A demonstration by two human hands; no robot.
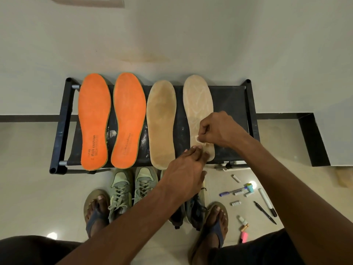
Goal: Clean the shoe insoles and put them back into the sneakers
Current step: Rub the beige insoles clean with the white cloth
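on the rack, right hand (219, 129) pinches a white bit on the streaked tan insole (198, 104); left hand (183, 169) presses flat.

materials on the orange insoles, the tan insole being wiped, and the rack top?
Orange insoles: look like a matte, fuzzy fabric over foam; a thin greenish edge shows, with printed "AIR cushion" text.
Tan insole: matte, suede-like or fabric top, probably; pale streaks cross it where the right hand rubs with a small white piece.
Rack top: dark sheet, likely fabric, smudged white, on a black frame with grey tube ends.
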